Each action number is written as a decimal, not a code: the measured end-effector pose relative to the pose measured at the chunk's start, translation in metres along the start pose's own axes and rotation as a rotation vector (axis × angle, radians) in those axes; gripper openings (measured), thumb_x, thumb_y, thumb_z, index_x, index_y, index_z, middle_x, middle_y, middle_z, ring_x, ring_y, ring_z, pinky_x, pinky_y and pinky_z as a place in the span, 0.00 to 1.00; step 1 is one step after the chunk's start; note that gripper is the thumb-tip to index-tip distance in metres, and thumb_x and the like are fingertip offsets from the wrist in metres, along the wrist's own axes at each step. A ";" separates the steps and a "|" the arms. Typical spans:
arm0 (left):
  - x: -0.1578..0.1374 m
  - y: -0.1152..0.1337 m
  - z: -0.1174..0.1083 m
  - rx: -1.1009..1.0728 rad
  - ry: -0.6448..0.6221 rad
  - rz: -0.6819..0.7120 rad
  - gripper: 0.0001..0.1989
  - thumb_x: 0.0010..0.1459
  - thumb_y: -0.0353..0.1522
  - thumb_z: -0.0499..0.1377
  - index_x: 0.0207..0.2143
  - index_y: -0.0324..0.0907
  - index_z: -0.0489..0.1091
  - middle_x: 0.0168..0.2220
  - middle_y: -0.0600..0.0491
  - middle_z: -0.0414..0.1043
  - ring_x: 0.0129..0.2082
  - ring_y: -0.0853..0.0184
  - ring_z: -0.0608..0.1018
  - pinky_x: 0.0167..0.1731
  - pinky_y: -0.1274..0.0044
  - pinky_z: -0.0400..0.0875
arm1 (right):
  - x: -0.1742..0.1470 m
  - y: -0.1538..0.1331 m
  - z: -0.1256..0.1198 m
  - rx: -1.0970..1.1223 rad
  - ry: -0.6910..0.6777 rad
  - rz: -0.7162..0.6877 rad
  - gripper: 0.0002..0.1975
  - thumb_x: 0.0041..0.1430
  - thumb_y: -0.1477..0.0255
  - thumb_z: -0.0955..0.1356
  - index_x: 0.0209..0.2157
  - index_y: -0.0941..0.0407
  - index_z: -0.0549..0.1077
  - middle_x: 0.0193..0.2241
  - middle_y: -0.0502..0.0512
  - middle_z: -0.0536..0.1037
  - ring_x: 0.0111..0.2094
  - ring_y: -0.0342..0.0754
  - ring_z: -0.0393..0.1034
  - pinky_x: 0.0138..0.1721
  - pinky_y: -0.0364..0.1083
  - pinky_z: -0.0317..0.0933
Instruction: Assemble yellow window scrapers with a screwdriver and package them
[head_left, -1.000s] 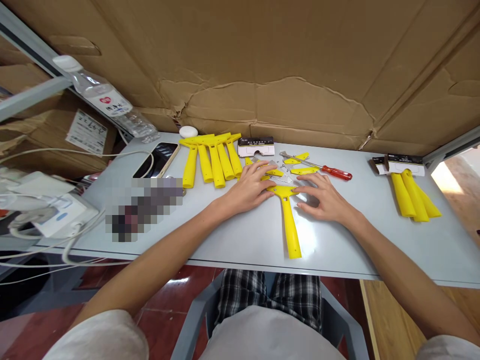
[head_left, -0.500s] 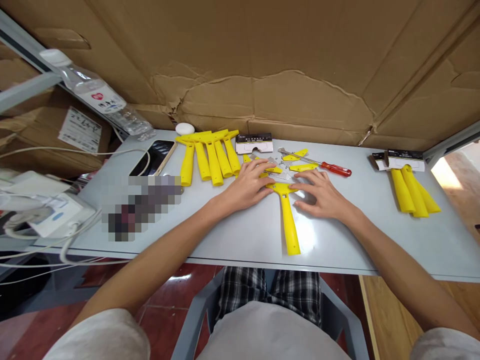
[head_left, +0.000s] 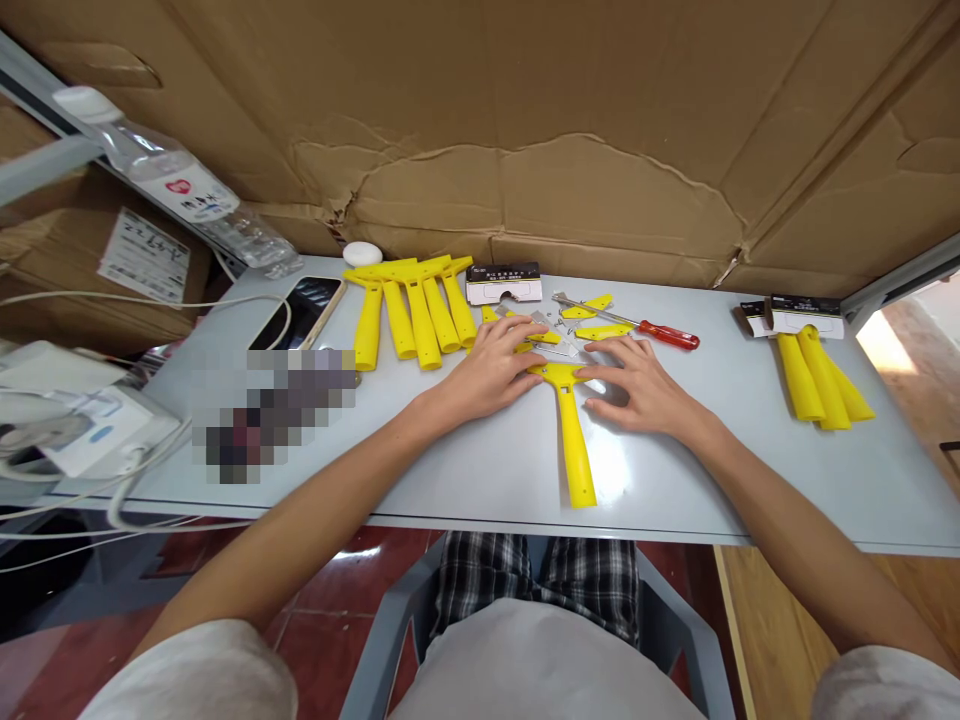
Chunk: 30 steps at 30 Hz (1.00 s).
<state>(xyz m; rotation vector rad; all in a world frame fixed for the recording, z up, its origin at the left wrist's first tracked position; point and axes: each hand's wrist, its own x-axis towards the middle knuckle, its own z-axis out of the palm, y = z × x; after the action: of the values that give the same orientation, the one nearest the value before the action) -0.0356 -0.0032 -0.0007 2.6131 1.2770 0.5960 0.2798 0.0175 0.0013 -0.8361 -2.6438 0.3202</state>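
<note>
A yellow T-shaped scraper handle (head_left: 576,450) lies on the table in front of me, its grip pointing towards me. My left hand (head_left: 491,372) pinches the left end of its crosspiece between thumb and forefinger. At the right end, my right hand (head_left: 637,388) touches the crosspiece with a fingertip, thumb and fingers spread apart. Just beyond my fingertips are small screws (head_left: 559,322), clear flat pieces and loose yellow plates (head_left: 604,331), partly hidden by the left fingers. A screwdriver (head_left: 667,335) with a red handle lies behind the right hand.
Several yellow scraper handles (head_left: 417,320) lie in a row at back left, beside a black-and-white card sleeve (head_left: 504,284). More handles (head_left: 821,385) lie at right. A phone (head_left: 298,312), plastic bottle (head_left: 184,185) and power strip (head_left: 97,420) with cables occupy the left. Cardboard (head_left: 600,100) stands behind.
The view has shifted slightly, moving everything a little left in the picture. Both hands keep their places at the ends of the scraper handle's crosspiece.
</note>
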 end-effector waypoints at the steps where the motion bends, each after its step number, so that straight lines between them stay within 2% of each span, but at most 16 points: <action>1: 0.000 0.000 0.000 -0.002 -0.001 -0.001 0.15 0.74 0.39 0.60 0.53 0.47 0.85 0.72 0.43 0.70 0.75 0.43 0.65 0.72 0.43 0.61 | 0.000 0.000 0.000 0.001 0.002 0.003 0.19 0.72 0.58 0.71 0.60 0.46 0.83 0.69 0.62 0.75 0.67 0.68 0.68 0.65 0.69 0.60; 7: 0.000 -0.002 -0.001 0.006 0.019 0.012 0.15 0.75 0.39 0.60 0.52 0.46 0.85 0.71 0.43 0.72 0.74 0.43 0.66 0.71 0.44 0.62 | -0.002 0.006 -0.004 0.067 0.116 0.006 0.22 0.73 0.57 0.71 0.62 0.49 0.81 0.65 0.65 0.77 0.65 0.65 0.72 0.67 0.68 0.65; 12: -0.002 0.002 -0.016 0.083 0.098 0.005 0.14 0.75 0.36 0.58 0.48 0.45 0.85 0.67 0.43 0.76 0.70 0.45 0.72 0.68 0.47 0.68 | -0.008 0.020 -0.004 0.108 0.169 0.112 0.21 0.75 0.60 0.68 0.63 0.50 0.81 0.64 0.64 0.79 0.64 0.63 0.76 0.67 0.66 0.71; 16: -0.023 0.021 -0.030 0.070 0.061 -0.032 0.16 0.77 0.37 0.56 0.53 0.44 0.82 0.60 0.41 0.81 0.61 0.49 0.81 0.62 0.53 0.77 | -0.013 0.029 0.003 0.077 0.158 0.147 0.23 0.76 0.62 0.65 0.63 0.53 0.81 0.67 0.66 0.79 0.67 0.64 0.75 0.71 0.67 0.70; 18: -0.042 0.034 -0.030 0.033 0.062 -0.066 0.16 0.77 0.38 0.56 0.56 0.44 0.81 0.62 0.42 0.80 0.63 0.50 0.81 0.64 0.54 0.77 | -0.014 0.028 0.005 0.050 0.151 0.153 0.24 0.77 0.62 0.64 0.66 0.53 0.80 0.68 0.66 0.77 0.70 0.64 0.73 0.74 0.68 0.66; 21: -0.073 0.050 -0.021 -0.017 0.078 -0.188 0.19 0.79 0.40 0.54 0.63 0.46 0.78 0.69 0.43 0.75 0.69 0.50 0.77 0.70 0.54 0.74 | -0.021 0.012 0.006 -0.025 0.102 0.200 0.28 0.78 0.62 0.62 0.72 0.58 0.73 0.72 0.68 0.73 0.76 0.64 0.65 0.78 0.68 0.60; 24: -0.094 0.058 -0.004 0.010 0.105 -0.313 0.23 0.79 0.42 0.53 0.67 0.43 0.74 0.75 0.40 0.68 0.75 0.47 0.71 0.73 0.51 0.70 | -0.037 -0.014 0.011 -0.109 0.020 0.307 0.35 0.80 0.57 0.60 0.77 0.63 0.65 0.77 0.72 0.65 0.80 0.67 0.57 0.80 0.69 0.55; 27: -0.102 0.061 0.012 0.057 0.150 -0.391 0.25 0.80 0.42 0.51 0.69 0.40 0.72 0.77 0.36 0.64 0.78 0.44 0.67 0.75 0.48 0.67 | -0.054 -0.036 0.020 -0.151 -0.009 0.361 0.36 0.81 0.56 0.58 0.80 0.61 0.59 0.79 0.71 0.59 0.81 0.68 0.51 0.81 0.72 0.51; 30: -0.101 0.061 0.022 0.096 0.164 -0.403 0.25 0.80 0.41 0.50 0.70 0.40 0.71 0.77 0.35 0.64 0.78 0.43 0.67 0.75 0.45 0.65 | -0.063 -0.045 0.028 -0.162 0.023 0.371 0.35 0.82 0.58 0.57 0.81 0.60 0.56 0.80 0.71 0.59 0.82 0.67 0.51 0.81 0.73 0.50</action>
<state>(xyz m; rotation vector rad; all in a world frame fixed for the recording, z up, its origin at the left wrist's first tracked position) -0.0387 -0.1197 -0.0291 2.3106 1.8592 0.6981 0.2937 -0.0588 -0.0259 -1.3781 -2.5078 0.1860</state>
